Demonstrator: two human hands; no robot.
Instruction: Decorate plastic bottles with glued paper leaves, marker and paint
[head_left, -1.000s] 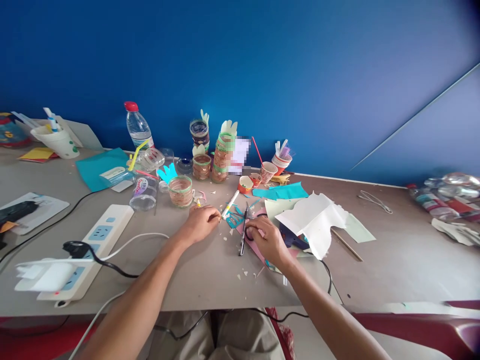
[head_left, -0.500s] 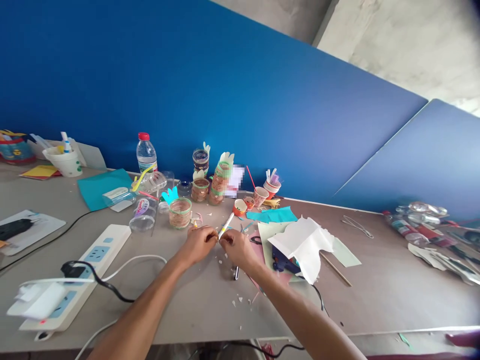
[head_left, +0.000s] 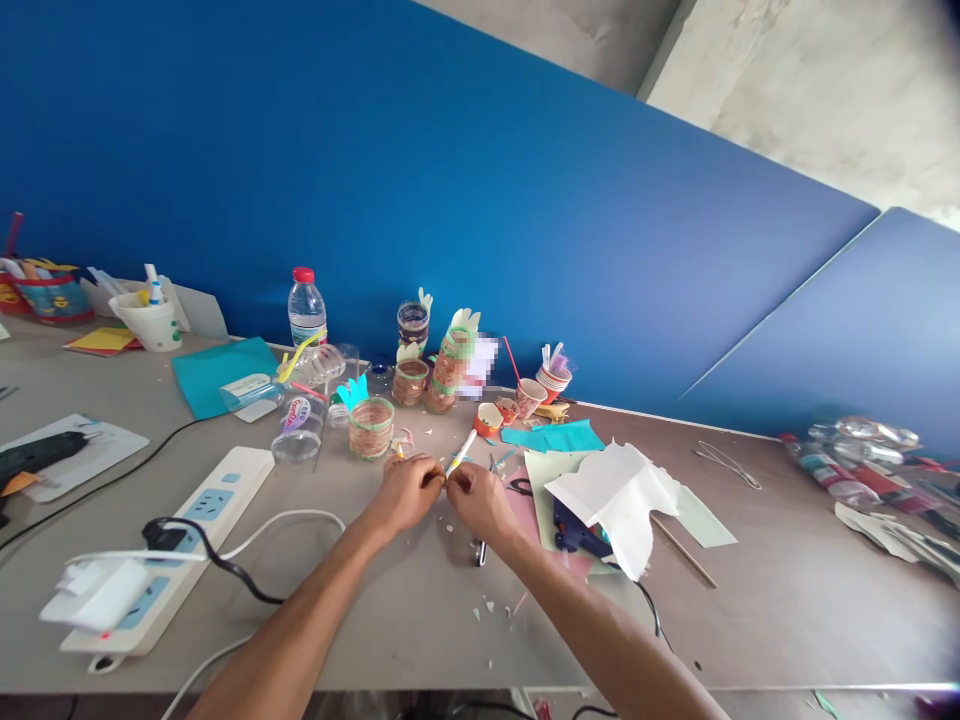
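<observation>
head view has the left hand (head_left: 409, 490) and the right hand (head_left: 478, 498) brought together low over the table (head_left: 420, 620), fingertips nearly meeting. both are curled, the fingers drawn in towards the thumbs; any small piece pinched there is hidden, so i cannot tell what either one has hold of. a white stick (head_left: 460, 453) with a yellow band lies just beyond the fingertips, its near end right by them; whether they touch it, i cannot tell. a black pen (head_left: 480, 553) shows below the right hand, partly covered by it. to the right, a black handle loop (head_left: 520, 486) rests near pink paper (head_left: 531, 512), and a torn white sheet (head_left: 619, 490) partly covers a dark blue tool (head_left: 579, 532). beyond the left hand stands a wrapped jar (head_left: 371, 430) with bright blue paper petals (head_left: 353, 391).
</observation>
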